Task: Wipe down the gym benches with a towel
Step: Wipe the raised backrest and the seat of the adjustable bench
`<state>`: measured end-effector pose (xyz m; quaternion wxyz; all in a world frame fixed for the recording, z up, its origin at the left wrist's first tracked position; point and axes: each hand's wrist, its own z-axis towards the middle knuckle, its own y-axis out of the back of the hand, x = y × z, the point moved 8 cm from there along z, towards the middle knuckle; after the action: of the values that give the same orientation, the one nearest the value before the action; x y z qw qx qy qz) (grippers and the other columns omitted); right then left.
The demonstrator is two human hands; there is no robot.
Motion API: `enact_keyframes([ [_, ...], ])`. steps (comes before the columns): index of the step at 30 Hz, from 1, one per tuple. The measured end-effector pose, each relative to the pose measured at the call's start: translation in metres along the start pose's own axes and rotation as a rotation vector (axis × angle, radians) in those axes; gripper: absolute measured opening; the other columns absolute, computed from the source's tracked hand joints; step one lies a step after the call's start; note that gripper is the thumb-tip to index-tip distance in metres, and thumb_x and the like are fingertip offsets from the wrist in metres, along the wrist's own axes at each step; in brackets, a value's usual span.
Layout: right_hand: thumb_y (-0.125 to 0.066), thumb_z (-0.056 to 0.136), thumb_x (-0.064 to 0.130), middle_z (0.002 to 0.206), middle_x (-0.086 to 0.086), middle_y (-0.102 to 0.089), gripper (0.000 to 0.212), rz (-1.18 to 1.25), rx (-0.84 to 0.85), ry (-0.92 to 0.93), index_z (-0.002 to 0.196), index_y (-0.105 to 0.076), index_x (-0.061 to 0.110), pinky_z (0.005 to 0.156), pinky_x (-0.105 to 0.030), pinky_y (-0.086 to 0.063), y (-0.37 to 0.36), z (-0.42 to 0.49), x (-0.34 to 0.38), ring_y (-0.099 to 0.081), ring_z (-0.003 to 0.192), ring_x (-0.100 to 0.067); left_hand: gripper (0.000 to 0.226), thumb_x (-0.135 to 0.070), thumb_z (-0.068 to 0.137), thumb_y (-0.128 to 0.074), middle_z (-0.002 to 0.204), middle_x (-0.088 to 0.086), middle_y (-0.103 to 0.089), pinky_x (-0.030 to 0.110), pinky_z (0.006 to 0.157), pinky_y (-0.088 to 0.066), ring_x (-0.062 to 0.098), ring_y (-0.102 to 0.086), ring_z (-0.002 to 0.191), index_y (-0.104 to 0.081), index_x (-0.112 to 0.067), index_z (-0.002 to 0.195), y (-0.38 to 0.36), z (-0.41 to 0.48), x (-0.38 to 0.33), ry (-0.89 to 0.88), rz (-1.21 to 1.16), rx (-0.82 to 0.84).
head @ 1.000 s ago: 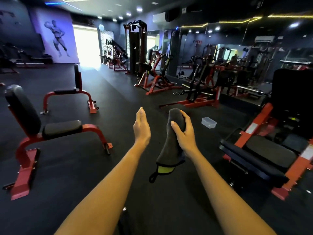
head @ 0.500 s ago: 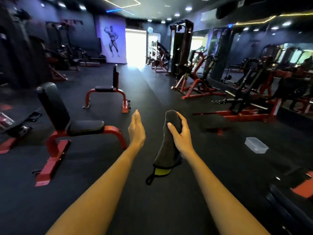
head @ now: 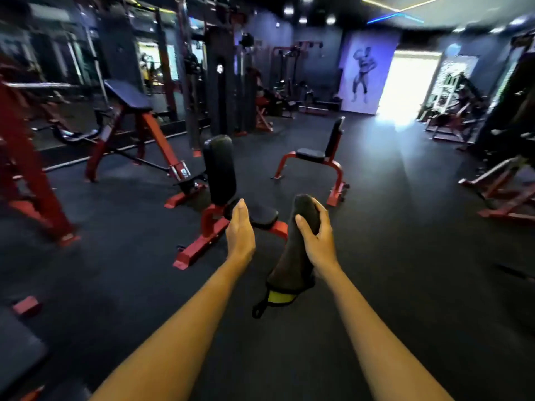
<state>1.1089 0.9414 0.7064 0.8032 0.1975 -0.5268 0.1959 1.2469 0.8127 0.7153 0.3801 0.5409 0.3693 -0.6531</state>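
As my view is swinging left, the nearest bench (head: 220, 172) is coming dead ahead, likely the first to wipe. My left hand (head: 239, 235) is hovering flat and empty before its seat; my right hand (head: 317, 241) is gripping the towel (head: 291, 264) just right of it. Open floor (head: 405, 256) is lying on its near side.
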Motion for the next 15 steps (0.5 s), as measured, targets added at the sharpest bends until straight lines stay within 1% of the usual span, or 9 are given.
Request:
enact_keyframes([
  [3,-0.062,0.093,0.031,0.139,0.001,-0.048,0.053,0.028,0.099,0.030,0.142,-0.042,0.026,0.110,-0.044,-0.038,-0.034,0.037,-0.020,-0.045,0.128,-0.014,0.044,-0.030,0.104,-0.026,0.148,0.004,-0.038,0.026,0.112,-0.022,0.015,-0.033,0.137,-0.036,-0.014,0.144,0.011,0.037,0.014,-0.017,0.038,-0.115],
  [7,-0.062,0.093,0.026,0.139,0.000,-0.048,0.054,0.052,0.194,0.054,0.143,-0.041,0.021,0.111,-0.041,-0.036,-0.081,0.099,-0.046,-0.044,0.129,-0.014,0.046,-0.036,0.103,-0.026,0.147,0.004,-0.040,0.031,0.114,-0.024,0.016,-0.034,0.136,-0.038,-0.017,0.143,0.009,0.103,0.031,-0.017,0.004,-0.201],
  [9,-0.062,0.093,0.027,0.138,0.000,-0.048,0.054,0.064,0.234,0.074,0.142,-0.041,0.021,0.110,-0.040,-0.038,-0.104,0.137,-0.058,-0.045,0.128,-0.013,0.047,-0.037,0.103,-0.027,0.148,0.002,-0.039,0.033,0.115,-0.023,0.016,-0.033,0.137,-0.038,-0.017,0.144,0.002,0.142,0.033,-0.049,-0.009,-0.215],
  [11,-0.062,0.092,0.027,0.138,0.000,-0.047,0.054,0.062,0.257,0.073,0.142,-0.042,0.022,0.110,-0.040,-0.038,-0.124,0.176,-0.067,-0.045,0.127,-0.013,0.046,-0.035,0.103,-0.026,0.148,0.001,-0.038,0.027,0.113,-0.020,0.015,-0.031,0.138,-0.036,-0.017,0.145,-0.002,0.181,0.032,-0.063,0.014,-0.223],
  [15,-0.062,0.093,0.028,0.139,0.001,-0.047,0.054,0.083,0.265,0.092,0.142,-0.041,0.023,0.110,-0.037,-0.038,-0.166,0.268,-0.079,-0.044,0.128,-0.013,0.047,-0.037,0.103,-0.024,0.147,0.004,-0.040,0.027,0.110,-0.023,0.017,-0.034,0.137,-0.038,-0.018,0.144,-0.011,0.274,0.027,-0.082,0.027,-0.249],
])
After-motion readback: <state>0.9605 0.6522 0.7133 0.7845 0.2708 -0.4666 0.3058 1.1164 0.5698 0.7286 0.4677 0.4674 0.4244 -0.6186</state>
